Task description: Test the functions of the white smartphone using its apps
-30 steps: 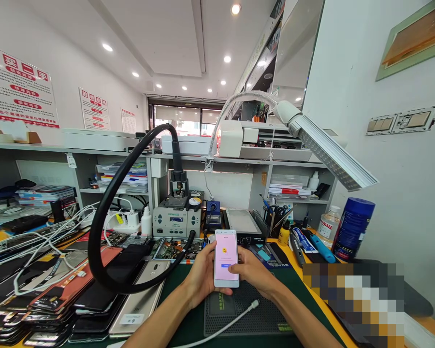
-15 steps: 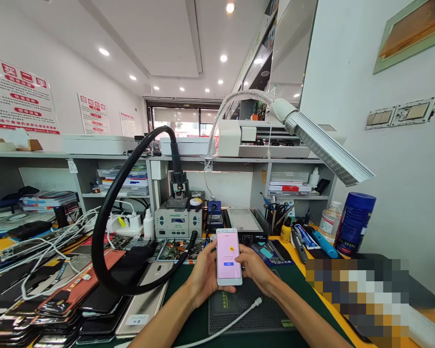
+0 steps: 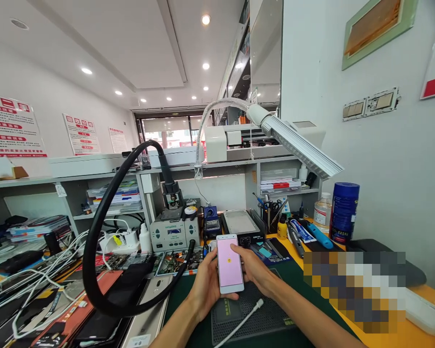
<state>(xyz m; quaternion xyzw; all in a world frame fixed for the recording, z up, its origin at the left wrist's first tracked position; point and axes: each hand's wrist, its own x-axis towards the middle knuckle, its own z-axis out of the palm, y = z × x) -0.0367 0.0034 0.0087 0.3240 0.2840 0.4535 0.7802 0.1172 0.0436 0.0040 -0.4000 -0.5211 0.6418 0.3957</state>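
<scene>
A white smartphone [image 3: 230, 278] is held upright over the bench, its lit screen pink with a small yellow icon in the middle. My left hand [image 3: 205, 286] wraps the phone's left edge and supports it from beneath. On the other side, my right hand [image 3: 256, 268] grips the right edge, with its thumb over the upper part of the screen. The fingers behind the phone are mostly hidden. Below lies a dark perforated mat [image 3: 264, 316] on a green work surface, and the tip of a white cable [image 3: 242, 321] rests on it.
Stacked phones and phone parts [image 3: 105, 295] fill the left side. A thick black hose [image 3: 90, 261] arches in front of a grey rework station [image 3: 170, 234]. Tools, a blue can [image 3: 344, 212] and a clear bottle [image 3: 322, 212] stand at right. A lamp [image 3: 304, 147] hangs above.
The screen has gone from a page with text and a blue button to plain pink with a small icon. My right thumb has moved up the screen. The camera view has turned right.
</scene>
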